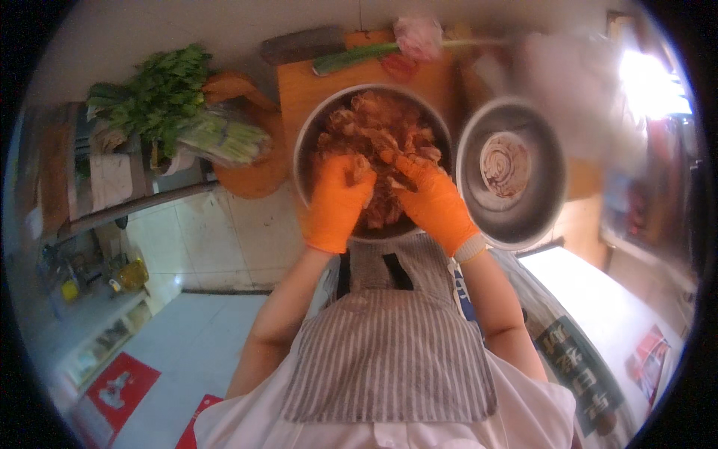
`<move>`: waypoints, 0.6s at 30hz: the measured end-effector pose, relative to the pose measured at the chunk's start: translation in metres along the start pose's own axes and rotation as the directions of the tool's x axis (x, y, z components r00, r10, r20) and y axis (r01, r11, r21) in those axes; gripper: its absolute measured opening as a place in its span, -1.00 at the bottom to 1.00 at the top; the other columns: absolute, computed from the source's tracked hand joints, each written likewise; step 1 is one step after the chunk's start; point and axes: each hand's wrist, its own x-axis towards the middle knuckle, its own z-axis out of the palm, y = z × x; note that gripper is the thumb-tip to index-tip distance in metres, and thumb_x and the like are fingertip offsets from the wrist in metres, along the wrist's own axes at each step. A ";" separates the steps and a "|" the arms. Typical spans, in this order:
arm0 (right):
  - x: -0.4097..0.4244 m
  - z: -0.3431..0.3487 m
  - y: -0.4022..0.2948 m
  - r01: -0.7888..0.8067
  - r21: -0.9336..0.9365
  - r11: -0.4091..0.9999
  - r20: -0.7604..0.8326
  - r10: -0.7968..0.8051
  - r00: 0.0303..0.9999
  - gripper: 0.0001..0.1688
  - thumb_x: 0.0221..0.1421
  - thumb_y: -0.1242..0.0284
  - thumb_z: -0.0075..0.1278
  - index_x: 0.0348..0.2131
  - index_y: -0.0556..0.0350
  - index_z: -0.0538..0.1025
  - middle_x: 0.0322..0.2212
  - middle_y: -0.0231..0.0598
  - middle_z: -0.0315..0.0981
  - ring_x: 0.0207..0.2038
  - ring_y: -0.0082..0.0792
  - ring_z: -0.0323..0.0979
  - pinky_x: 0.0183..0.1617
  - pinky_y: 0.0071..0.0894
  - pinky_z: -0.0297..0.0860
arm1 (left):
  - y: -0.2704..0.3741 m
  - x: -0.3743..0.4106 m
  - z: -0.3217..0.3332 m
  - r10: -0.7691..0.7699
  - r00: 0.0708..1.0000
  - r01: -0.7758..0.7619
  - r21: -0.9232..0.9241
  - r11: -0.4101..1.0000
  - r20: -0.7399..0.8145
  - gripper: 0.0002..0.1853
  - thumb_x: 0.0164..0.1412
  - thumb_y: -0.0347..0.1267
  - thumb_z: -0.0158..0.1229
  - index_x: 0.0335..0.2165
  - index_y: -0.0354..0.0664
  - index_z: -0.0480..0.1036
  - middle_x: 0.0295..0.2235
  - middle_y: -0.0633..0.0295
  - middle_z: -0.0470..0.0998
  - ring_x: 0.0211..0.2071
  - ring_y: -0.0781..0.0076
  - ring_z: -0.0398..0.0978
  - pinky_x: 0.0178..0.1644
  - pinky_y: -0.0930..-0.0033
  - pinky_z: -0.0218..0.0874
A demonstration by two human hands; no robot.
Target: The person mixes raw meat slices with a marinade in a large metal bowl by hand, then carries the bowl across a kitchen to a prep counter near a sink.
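A large round metal bowl (303, 120) full of reddish-brown meat pieces (387, 126) stands before me on a wooden board. Both my hands wear orange gloves and are inside the bowl. My left hand (342, 196) is curled around a pale piece of meat (360, 167) at the bowl's lower left. At the lower right, my right hand (429, 196) has its fingers among the meat, with a piece by the thumb and fingers; whether it grips that piece is unclear. A second metal bowl (552, 174), with reddish residue on its bottom, stands close to the right.
Leafy greens (162, 90) and bagged green stalks (230, 137) lie at the left, by a round wooden board (252, 182). Behind the meat bowl are a green onion (359, 55), a pink plastic bag (418, 36) and a dark block (303, 45). The wooden board (291, 84) lies beneath.
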 end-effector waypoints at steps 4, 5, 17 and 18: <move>-0.007 0.020 -0.006 0.201 -0.176 0.964 -0.254 -0.242 0.936 -0.42 0.07 0.37 0.19 0.13 -0.17 0.58 0.10 0.12 0.48 0.13 0.11 0.46 0.17 -0.12 0.42 | 0.026 -0.004 0.001 -0.063 0.998 0.064 0.045 0.997 -0.021 -0.63 0.22 -0.41 0.27 -0.03 -0.29 0.46 -0.10 -0.06 0.56 -0.06 0.03 0.54 0.07 0.20 0.33; -0.005 0.024 -0.006 0.216 -0.121 0.969 -0.257 -0.241 0.936 -0.44 0.08 0.35 0.20 0.11 -0.14 0.59 0.06 0.12 0.51 0.11 0.10 0.48 0.15 -0.12 0.43 | 0.018 -0.005 0.004 -0.021 0.999 0.022 0.049 0.999 -0.037 -0.63 0.22 -0.41 0.26 -0.02 -0.29 0.46 -0.09 -0.07 0.56 -0.05 0.01 0.54 0.07 0.18 0.33; 0.003 0.033 0.000 0.210 0.207 0.956 -0.181 -0.174 0.968 -0.63 0.20 0.39 0.15 -0.01 0.05 0.64 -0.19 0.03 0.64 -0.15 0.10 0.59 -0.08 -0.17 0.51 | 0.008 -0.016 -0.012 0.048 0.997 -0.050 0.023 0.998 0.060 -0.70 0.36 -0.33 0.11 -0.06 -0.32 0.51 -0.09 -0.06 0.58 -0.04 0.00 0.51 0.06 0.16 0.32; 0.003 0.032 -0.002 0.255 0.132 0.958 -0.200 -0.227 0.953 -0.64 0.20 0.39 0.15 -0.02 0.05 0.64 -0.20 0.03 0.63 -0.15 0.10 0.59 -0.10 -0.16 0.52 | 0.008 -0.013 -0.012 0.057 0.997 -0.059 0.046 0.997 0.044 -0.70 0.37 -0.32 0.09 -0.07 -0.32 0.51 -0.12 -0.04 0.58 -0.07 0.04 0.53 0.03 0.18 0.33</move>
